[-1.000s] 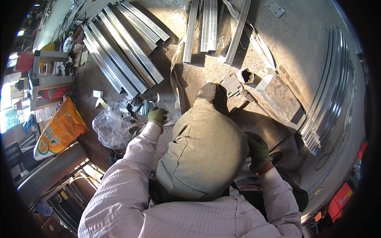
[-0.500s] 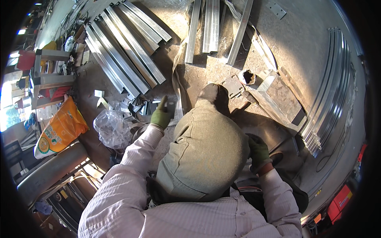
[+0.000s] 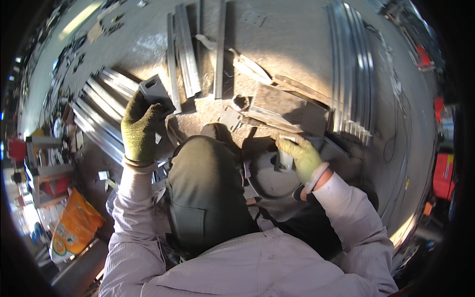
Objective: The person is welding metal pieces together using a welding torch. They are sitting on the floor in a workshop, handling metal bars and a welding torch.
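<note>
My left hand (image 3: 139, 129), in a yellow-green work glove, is raised with a dark grey flat metal bracket (image 3: 157, 94) gripped between thumb and fingers. A slotted hole shows near the bracket's upper end. To the right of my bent knee, my gloved right hand (image 3: 301, 154) is closed on a small pale metal bracket (image 3: 285, 161) with a hole in it. That piece is over or against a round grey metal part (image 3: 267, 179); whether they touch I cannot tell. My trouser leg (image 3: 205, 183) comes between the hands.
Metal channels lie at the far left (image 3: 94, 111), far middle (image 3: 187, 59) and far right (image 3: 350, 69). Beyond my right hand sits a rusty steel block (image 3: 292, 109) beside a short pipe piece (image 3: 240, 102). An orange bag (image 3: 76, 222) stands left, a red case (image 3: 444, 174) right.
My left hand has risen and now holds the dark bracket. The right hand has moved from beside my knee to grip the pale bracket. The whole view has shifted.
</note>
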A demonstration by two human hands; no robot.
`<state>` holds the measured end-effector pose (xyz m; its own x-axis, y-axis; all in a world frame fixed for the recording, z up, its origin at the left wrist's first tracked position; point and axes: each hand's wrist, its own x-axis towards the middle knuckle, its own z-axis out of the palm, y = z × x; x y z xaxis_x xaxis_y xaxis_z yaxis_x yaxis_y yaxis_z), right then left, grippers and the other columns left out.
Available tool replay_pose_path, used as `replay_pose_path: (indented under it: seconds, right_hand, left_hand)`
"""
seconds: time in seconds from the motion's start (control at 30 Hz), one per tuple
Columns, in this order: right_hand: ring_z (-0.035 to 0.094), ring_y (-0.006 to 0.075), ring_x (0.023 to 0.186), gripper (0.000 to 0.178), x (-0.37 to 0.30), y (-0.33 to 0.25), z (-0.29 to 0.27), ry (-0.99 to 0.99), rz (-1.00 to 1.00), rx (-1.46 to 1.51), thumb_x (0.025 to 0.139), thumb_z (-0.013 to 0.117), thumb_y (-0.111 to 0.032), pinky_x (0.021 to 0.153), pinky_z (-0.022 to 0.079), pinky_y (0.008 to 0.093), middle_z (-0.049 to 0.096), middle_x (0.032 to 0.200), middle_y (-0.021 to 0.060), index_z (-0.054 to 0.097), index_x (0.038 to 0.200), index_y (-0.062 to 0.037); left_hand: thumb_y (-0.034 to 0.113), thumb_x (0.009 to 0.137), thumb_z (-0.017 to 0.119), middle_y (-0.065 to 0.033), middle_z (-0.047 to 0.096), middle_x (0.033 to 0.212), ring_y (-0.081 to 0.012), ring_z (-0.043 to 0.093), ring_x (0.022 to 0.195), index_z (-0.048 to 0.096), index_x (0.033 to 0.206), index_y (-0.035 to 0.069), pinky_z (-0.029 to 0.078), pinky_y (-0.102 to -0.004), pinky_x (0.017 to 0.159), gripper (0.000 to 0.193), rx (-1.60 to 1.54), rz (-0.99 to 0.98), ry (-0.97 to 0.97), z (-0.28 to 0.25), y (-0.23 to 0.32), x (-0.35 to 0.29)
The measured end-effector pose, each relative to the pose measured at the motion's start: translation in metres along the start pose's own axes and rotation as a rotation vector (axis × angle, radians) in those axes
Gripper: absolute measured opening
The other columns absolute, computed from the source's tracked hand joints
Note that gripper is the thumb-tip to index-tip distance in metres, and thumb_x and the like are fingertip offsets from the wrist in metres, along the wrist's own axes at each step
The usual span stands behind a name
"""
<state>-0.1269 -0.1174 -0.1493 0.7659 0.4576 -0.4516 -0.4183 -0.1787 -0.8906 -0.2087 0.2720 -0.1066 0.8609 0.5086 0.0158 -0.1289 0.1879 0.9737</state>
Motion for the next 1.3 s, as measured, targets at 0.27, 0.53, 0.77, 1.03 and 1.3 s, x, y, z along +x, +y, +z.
replay_pose_path:
  seconds: [0.27,0.53,0.77,1.03,1.3]
  right_hand:
    - [0.077,0.0268,0.1,0.036,-0.028,-0.036,-0.033,0.188,-0.403,-0.011,0.109,0.053,-0.015,0.091,0.062,0.037,0.078,0.116,0.015,0.065,0.142,-0.0057]
    - [0.076,0.0206,0.084,0.032,-0.001,0.011,-0.073,0.235,-0.089,0.634,0.105,0.07,-0.036,0.073,0.062,0.0341,0.079,0.104,0.0068,0.075,0.119,-0.0078]
    - [0.074,0.0189,0.088,0.025,0.045,0.051,-0.103,0.174,-0.065,0.847,0.104,0.071,-0.025,0.075,0.062,0.0341,0.078,0.106,0.0102,0.074,0.118,-0.0045]
    - [0.075,0.0237,0.078,0.017,0.11,0.1,-0.174,0.368,-0.019,0.893,0.099,0.075,-0.016,0.066,0.063,0.0391,0.077,0.093,0.0099,0.076,0.115,-0.0086]
    - [0.072,0.0251,0.101,0.039,0.187,0.16,-0.227,0.623,0.113,-0.293,0.101,0.068,-0.02,0.091,0.057,0.036,0.078,0.112,0.0125,0.068,0.139,-0.0099]
  left_hand:
    - [-0.007,0.097,0.068,-0.0153,0.074,0.122,-0.0206,0.074,0.103,0.059,0.144,-0.006,0.061,-0.0336,0.094,0.048,0.231,-0.278,-0.617,0.221,0.02,-0.066]
    - [0.023,0.093,0.082,-0.0141,0.08,0.111,-0.02,0.076,0.098,0.069,0.133,-0.001,0.06,-0.0326,0.085,0.048,0.812,-0.221,-0.677,0.289,-0.079,-0.076]
    - [0.03,0.092,0.085,-0.0143,0.081,0.107,-0.0227,0.076,0.093,0.072,0.127,-0.001,0.06,-0.0361,0.085,0.048,0.761,-0.252,-0.61,0.297,-0.139,-0.049]
    - [0.04,0.101,0.07,-0.0151,0.078,0.091,-0.0248,0.075,0.076,0.072,0.125,0.002,0.057,-0.0392,0.073,0.046,0.906,-0.181,-0.486,0.29,-0.133,-0.018]
    - [0.023,0.104,0.061,-0.0137,0.078,0.094,-0.0228,0.074,0.083,0.072,0.13,0.008,0.056,-0.0378,0.076,0.032,1.064,-0.212,-0.649,0.268,-0.17,0.008]
